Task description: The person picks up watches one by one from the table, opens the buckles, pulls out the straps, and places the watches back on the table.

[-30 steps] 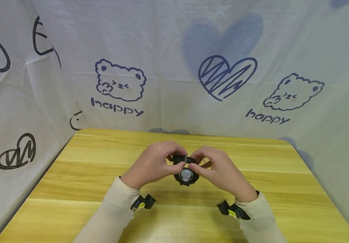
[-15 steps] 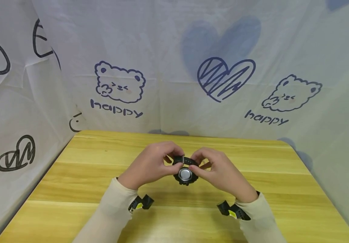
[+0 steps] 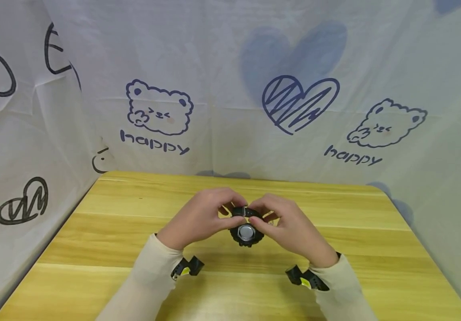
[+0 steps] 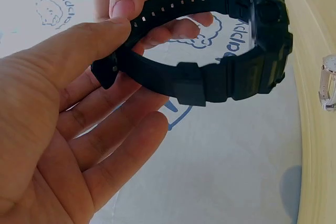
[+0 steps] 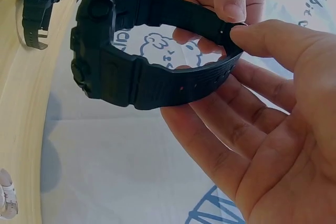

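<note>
A black wristwatch (image 3: 246, 232) is held up over the table, its silver back facing the head camera and its strap bent into a loop. My left hand (image 3: 200, 218) pinches the buckle end of the strap between thumb and fingers. From the other side, my right hand (image 3: 290, 223) pinches the strap's holed end. Both thumbs meet near the metal buckle, where the ends overlap; fingers partly hide it. The left wrist view shows a row of holes and a strap keeper (image 4: 190, 84). Strap and watch case (image 5: 94, 40) also show in the right wrist view.
A second black watch (image 5: 39, 11) and a white-strapped watch (image 5: 7, 195) lie on the wooden table (image 3: 134, 263). A pale watch (image 4: 329, 82) shows in the left wrist view. White printed cloth (image 3: 222, 147) hangs behind the table. Each wrist wears a black camera mount (image 3: 188, 266).
Half a second ago the holed strap showed more plainly between my hands; now the right fingertips are closer to the buckle. The watch has tilted slightly while both hands keep hold.
</note>
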### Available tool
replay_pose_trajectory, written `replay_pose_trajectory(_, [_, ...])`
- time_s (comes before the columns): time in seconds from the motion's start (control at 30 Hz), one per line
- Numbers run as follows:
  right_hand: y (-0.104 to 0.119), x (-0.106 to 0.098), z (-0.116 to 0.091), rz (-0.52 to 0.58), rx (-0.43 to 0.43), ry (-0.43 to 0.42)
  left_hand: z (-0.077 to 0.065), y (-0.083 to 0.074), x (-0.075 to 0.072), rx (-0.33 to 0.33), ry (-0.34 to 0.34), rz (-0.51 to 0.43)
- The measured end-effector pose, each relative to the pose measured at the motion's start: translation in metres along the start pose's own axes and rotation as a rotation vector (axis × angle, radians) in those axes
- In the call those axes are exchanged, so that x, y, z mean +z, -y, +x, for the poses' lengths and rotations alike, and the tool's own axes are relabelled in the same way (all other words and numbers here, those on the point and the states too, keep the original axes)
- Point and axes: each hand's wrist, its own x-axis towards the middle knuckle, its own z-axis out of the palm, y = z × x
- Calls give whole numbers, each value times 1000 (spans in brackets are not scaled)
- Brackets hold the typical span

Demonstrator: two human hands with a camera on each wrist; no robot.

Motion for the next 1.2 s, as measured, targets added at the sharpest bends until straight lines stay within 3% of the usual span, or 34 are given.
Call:
replay_pose_trajectory(0.27, [1, 0, 0, -2, 6, 12, 1, 0, 1, 26, 10, 42])
replay_pose_trajectory(0.7, [2, -1, 1, 1, 50, 25, 0, 1, 0, 8, 10, 0])
replay_pose_trajectory(1.1, [-1, -1, 1, -5, 61, 21, 0, -1, 0, -98, 55, 4])
replay_pose_trajectory(1.2, [-1, 0, 1, 2, 69, 12, 1, -2, 0, -104, 40, 15])
